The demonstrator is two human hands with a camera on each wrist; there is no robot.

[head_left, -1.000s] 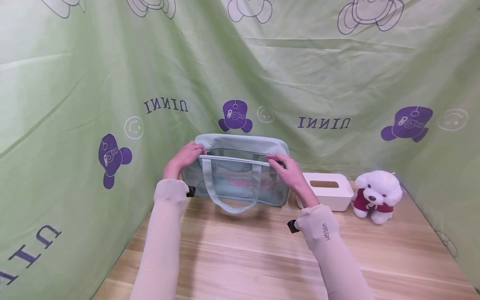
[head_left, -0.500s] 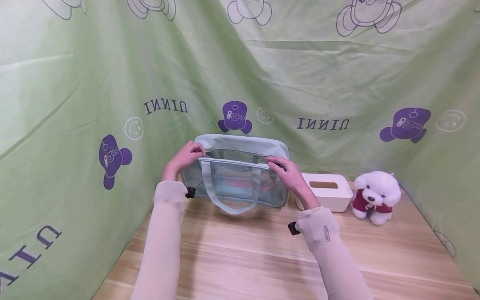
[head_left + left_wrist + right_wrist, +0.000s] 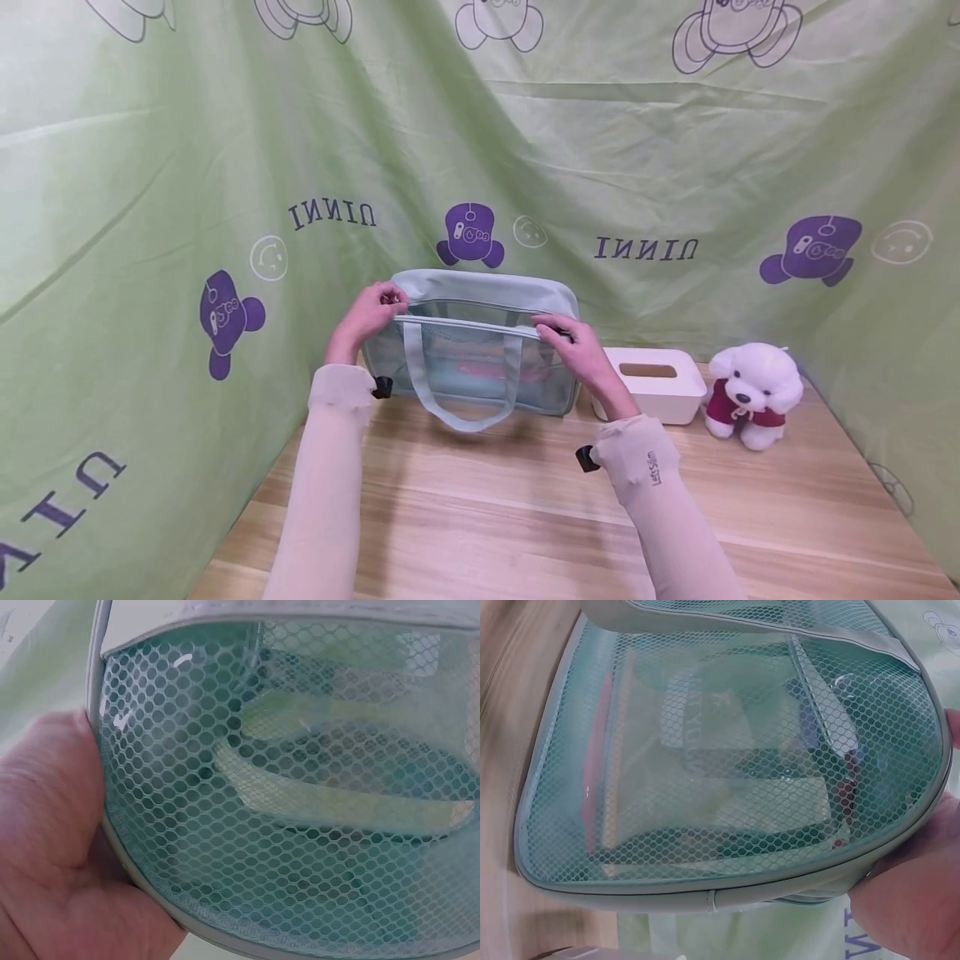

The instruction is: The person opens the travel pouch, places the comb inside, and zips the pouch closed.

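A translucent pale blue-green bag (image 3: 472,379) with mesh ends stands upright on the table, its top unzipped and gaping. One strap handle (image 3: 467,423) hangs down over its front. My left hand (image 3: 367,312) grips the top rim at the left corner, fingers curled. At the right corner my right hand (image 3: 576,346) pinches the front rim between thumb and fingers. Through the clear front a pink patch (image 3: 483,369) shows low inside. The wrist views show each hand against the bag's piping, beside the left mesh end (image 3: 195,787) and the right mesh end (image 3: 727,772); most fingertips are hidden there.
Right of the bag sits a white tissue box (image 3: 671,398) with a slot on top. Beyond it is a white plush dog (image 3: 757,387) in a red top. A green printed curtain (image 3: 637,150) surrounds the wooden table (image 3: 487,517) at the back and sides.
The bag's front rim has dropped slightly, and the left fingers have shifted a little down and left, curling more. The right hand keeps nearly the same place.
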